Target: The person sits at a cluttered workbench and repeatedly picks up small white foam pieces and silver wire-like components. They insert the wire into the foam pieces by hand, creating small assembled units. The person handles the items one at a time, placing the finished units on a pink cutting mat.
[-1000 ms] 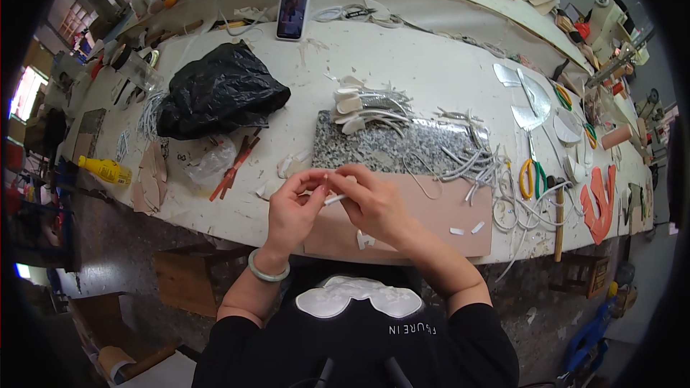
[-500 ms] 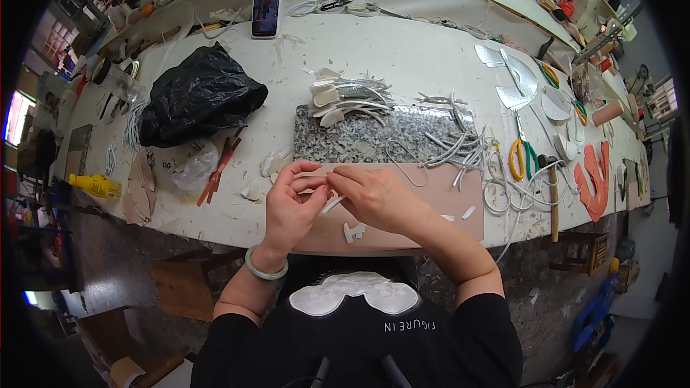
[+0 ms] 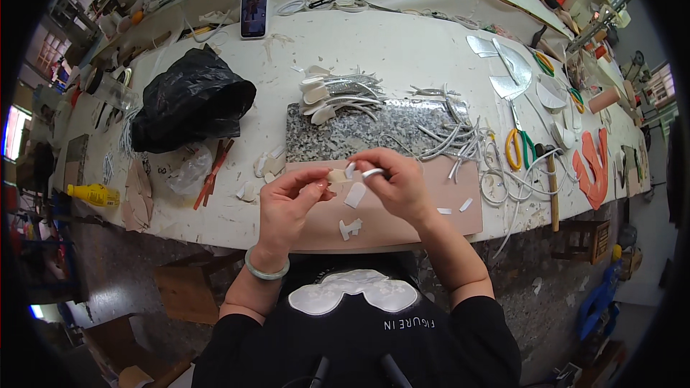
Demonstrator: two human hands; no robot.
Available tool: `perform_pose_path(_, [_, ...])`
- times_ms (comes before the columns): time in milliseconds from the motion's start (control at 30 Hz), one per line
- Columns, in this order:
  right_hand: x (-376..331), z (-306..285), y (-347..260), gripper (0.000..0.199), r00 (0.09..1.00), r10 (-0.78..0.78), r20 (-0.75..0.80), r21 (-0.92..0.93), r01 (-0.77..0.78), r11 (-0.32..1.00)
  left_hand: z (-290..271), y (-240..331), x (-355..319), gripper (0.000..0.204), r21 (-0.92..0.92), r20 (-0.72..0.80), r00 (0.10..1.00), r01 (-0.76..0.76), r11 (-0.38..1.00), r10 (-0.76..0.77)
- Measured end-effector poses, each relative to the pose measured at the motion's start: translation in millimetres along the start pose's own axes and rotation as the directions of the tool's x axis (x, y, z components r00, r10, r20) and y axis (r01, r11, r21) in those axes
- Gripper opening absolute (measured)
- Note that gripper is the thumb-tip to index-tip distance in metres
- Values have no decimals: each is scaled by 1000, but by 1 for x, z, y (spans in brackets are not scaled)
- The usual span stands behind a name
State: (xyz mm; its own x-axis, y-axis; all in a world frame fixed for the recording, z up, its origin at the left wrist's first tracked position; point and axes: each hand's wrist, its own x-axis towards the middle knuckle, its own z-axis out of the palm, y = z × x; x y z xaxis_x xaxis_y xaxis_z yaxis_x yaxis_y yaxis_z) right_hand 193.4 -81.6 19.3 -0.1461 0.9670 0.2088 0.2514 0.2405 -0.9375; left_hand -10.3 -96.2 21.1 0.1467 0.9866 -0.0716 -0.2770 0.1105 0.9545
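Note:
Between the thumb and fingers of my left hand (image 3: 287,197) is a small cream-coloured piece (image 3: 338,177), pinched at its left end. My right hand (image 3: 397,185) is closed just beside it, with a small white scrap (image 3: 350,170) at its fingertips. A short white strip (image 3: 373,172) also shows among the right fingers, partly hidden by them. Below the hands lies a flat white piece (image 3: 354,195) with a rounded end; I cannot tell if it touches the pinkish-brown board (image 3: 424,226). Nearer me on that board are torn white scraps (image 3: 350,229).
Behind the board, a speckled stone slab (image 3: 345,136) carries a bundle of silvery cords with cream tabs (image 3: 327,93) and loose silvery cords (image 3: 460,140). Left stand a black plastic bag (image 3: 190,104) and a phone (image 3: 254,11). Right lie scissors (image 3: 513,149) and a hammer (image 3: 552,190).
My hands have drawn slightly apart; the right one has turned and shifted right. The cream piece and the white scrap now show between them. The whole view has shifted a little.

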Motion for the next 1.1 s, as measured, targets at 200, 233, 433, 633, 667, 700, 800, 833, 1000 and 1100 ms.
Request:
perform_pose_path(200, [-17, -32, 8, 26, 977, 143, 160, -171, -115, 978, 0, 9, -2, 18, -111, 19, 999, 40, 993, -38])
perform_pose_path(233, [-21, -34, 0, 29, 976, 98, 194, -218, -54, 974, 0, 8, -2, 16, -101, 26, 998, 52, 994, -49])
perform_pose_path(433, [-28, -27, -13, 30, 975, -53, 216, -24, 60, 998, 2, -2, 3, 9, -58, 133, 991, 8, 998, 0])
perform_pose_path(633, [-31, -23, -17, 21, 984, -42, 171, 105, 24, 994, 0, 8, 0, 8, -117, 218, 960, 207, 971, -178])
perform_pose_path(667, [-32, -24, -19, 19, 984, 3, 177, 119, -24, 993, -1, 7, 0, 8, -124, 242, 954, 209, 970, -175])
perform_pose_path(700, [-32, -24, -21, 18, 982, 48, 183, 133, -73, 988, -2, 8, 0, 8, -115, 244, 952, 217, 969, -185])
perform_pose_path(800, [-34, -24, -25, 17, 965, 168, 202, 107, -192, 975, 0, 10, 0, 9, -69, 240, 945, 245, 967, -222])
perform_pose_path(833, [-34, -24, -26, 18, 956, 205, 208, 87, -227, 970, 2, 11, 0, 10, -44, 232, 942, 258, 965, -242])
perform_pose_path(1000, [-36, -21, -22, 22, 948, 235, 215, 116, -264, 958, 2, 6, 1, 12, -10, 270, 930, 261, 965, -249])
perform_pose_path(1100, [-35, -20, -22, 22, 948, 231, 220, 107, -259, 960, 2, 5, 2, 13, -40, 319, 912, 285, 958, -258])
